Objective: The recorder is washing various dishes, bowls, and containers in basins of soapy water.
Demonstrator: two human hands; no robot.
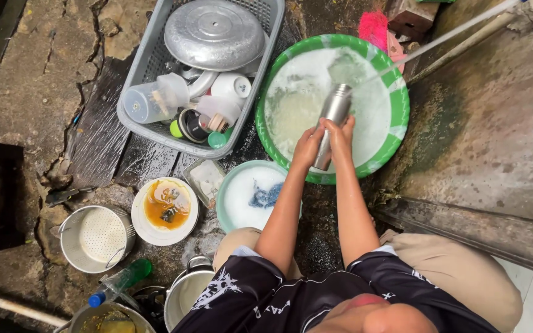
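Over a green-rimmed basin point(396, 105) of soapy water, I hold a tall steel bottle point(334, 111) with both hands. My left hand point(307, 146) wraps its lower left side. My right hand point(341, 137) grips the lower right side. A thin stream of water point(439, 40) runs from the upper right onto the bottle's top.
A grey dish basket point(145, 61) holds a metal lid point(214, 34), cups and a clear bottle. Nearer me sit a bowl of foam with a blue scrubber point(265, 196), a dirty white bowl point(165, 211), a metal strainer pot point(95, 238), more pots and a green-capped bottle point(120, 280).
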